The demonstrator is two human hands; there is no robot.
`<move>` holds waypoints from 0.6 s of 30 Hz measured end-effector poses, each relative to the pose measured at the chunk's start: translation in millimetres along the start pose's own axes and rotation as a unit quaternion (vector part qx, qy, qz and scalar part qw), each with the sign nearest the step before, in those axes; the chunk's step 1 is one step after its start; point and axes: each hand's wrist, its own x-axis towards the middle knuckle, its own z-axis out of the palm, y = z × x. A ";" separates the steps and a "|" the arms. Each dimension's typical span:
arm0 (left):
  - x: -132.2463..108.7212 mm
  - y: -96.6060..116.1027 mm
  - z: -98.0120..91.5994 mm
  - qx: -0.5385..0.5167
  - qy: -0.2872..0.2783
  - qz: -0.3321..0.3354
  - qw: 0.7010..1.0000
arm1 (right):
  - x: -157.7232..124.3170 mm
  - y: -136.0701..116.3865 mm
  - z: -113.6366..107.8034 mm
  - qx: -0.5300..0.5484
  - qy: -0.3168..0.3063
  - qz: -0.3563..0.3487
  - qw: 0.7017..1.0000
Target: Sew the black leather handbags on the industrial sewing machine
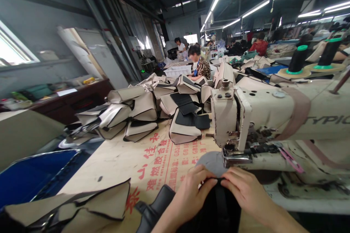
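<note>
My left hand (195, 187) and my right hand (243, 191) meet at the top edge of a black fabric piece (210, 213), each pinching it between thumb and fingers. A narrow black strap runs down its middle. The held edge is just in front of the sewing machine (232, 116), close to its needle area and a round grey plate (210, 160). Beside my left forearm is a black, leather-like part (157, 204); my arm hides some of it. A beige bag with black trim (101, 204) lies at the lower left.
Beige bag bodies (142, 105) pile up along the far side of the plywood table (117, 164). A blue bin (49, 174) stands left of it. Black thread spools (298, 60) sit behind the machine, and pink-handled snips (291, 158) rest on it. A co-worker (201, 63) sits beyond the pile.
</note>
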 end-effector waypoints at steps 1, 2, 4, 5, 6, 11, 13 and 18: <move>-3.4 1.1 -3.1 -0.004 -0.006 -0.005 1.000 | 0.7 0.5 -0.3 0.002 0.004 -0.001 1.000; -7.0 1.7 -5.7 0.000 -0.009 -0.010 1.000 | 1.2 1.2 -0.7 0.005 0.009 -0.001 1.000; -13.1 1.6 -9.1 0.027 -0.019 -0.019 0.999 | 1.9 2.9 -1.7 0.014 0.018 0.005 1.000; -14.3 1.2 -10.3 0.043 -0.027 -0.018 0.999 | 2.2 3.6 -2.4 0.019 0.022 0.007 1.000; -14.0 0.7 -11.7 0.057 -0.039 -0.012 0.998 | 2.7 4.0 -3.1 0.024 0.022 0.007 0.999; 7.1 -2.4 -32.4 0.089 -0.167 0.038 0.981 | 9.1 4.1 -5.2 0.043 -0.004 0.000 0.999; 15.2 -7.2 -42.7 0.079 -0.225 0.016 0.971 | 13.0 5.3 -6.0 0.061 0.000 0.014 0.998; 19.5 -28.0 -42.4 0.009 -0.218 -0.072 0.973 | 18.3 10.1 -12.5 0.097 0.013 0.051 0.994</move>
